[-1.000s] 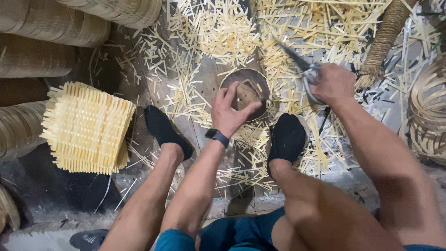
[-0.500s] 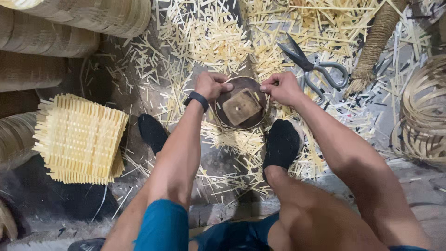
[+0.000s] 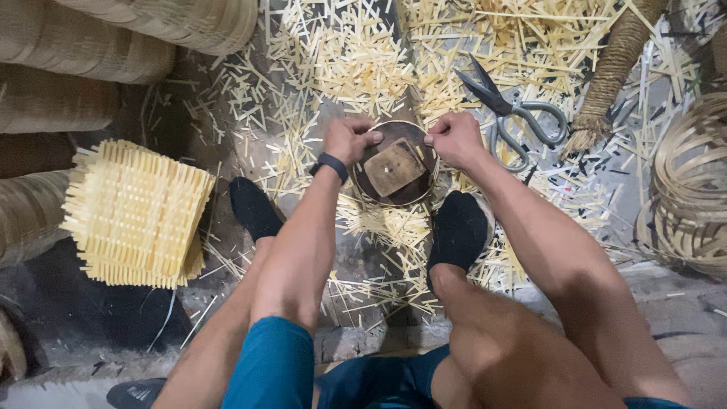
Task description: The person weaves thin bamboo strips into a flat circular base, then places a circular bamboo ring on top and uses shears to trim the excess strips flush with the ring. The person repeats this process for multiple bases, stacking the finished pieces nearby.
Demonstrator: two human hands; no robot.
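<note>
Head view, left to right. At far left, rolled woven mats lie stacked beside a pale square woven bamboo panel with bristling strip ends, resting on the dark floor. The person sits with both black-socked feet planted either side of the work: left foot and right foot. The left hand, a black wristband on its wrist, is closed in a pinching grip on the left rim of a small round dark form, thumb and forefinger pressed together at the edge; what exactly lies between them is too fine to tell, probably a thin bamboo strip. A tan rectangular block sits on top of the form, tilted. The right hand mirrors the left, fingers curled and pinching at the right rim. The form thus lies directly between the two grips, touched on opposite sides, just ahead of the feet and over a litter of cut bamboo offcuts. To do this step well, judged from the posture, both pinches should pull evenly and low along the rim so the strip seats flush, with the feet steadying the base. Farther right, large metal shears lie open-handled on the offcuts, near but apart from the right hand; a twine-wrapped bundle and coiled bamboo hoops occupy the right edge.
</note>
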